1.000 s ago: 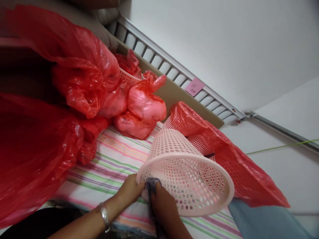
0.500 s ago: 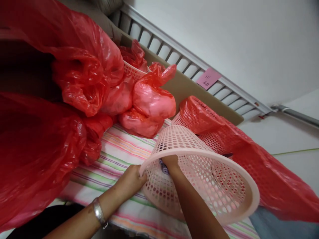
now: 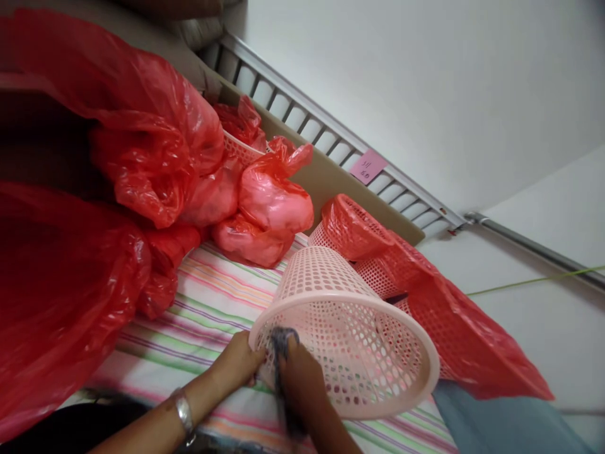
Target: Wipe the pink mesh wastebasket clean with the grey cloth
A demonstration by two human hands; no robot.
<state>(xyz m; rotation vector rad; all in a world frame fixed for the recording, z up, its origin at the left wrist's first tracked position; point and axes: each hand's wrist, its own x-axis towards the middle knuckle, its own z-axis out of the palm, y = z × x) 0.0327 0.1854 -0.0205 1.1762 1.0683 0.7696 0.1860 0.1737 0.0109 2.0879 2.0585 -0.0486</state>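
Observation:
A pink perforated plastic basket [image 3: 326,271] lies on its side on a striped cloth [image 3: 212,284], its wide mouth facing me. My left hand [image 3: 243,358], with a silver bracelet at the wrist, is closed on the left side of the basket's rim. At the mouth, just inside the rim, my right hand [image 3: 300,372] grips a dark patterned cloth [image 3: 283,343]. Part of that cloth hangs below the hand and is smeared by motion.
Red plastic bags [image 3: 155,139] are heaped at the left, and a tied bag [image 3: 274,202] sits behind. More baskets under red plastic [image 3: 439,302] lie at the right. A white railing [image 3: 326,120] bears a pink note [image 3: 368,166].
My right hand has come out from deep in the basket towards its left rim, with the dark cloth. The view has shifted, so the basket and bags appear further left. My left hand still holds the rim.

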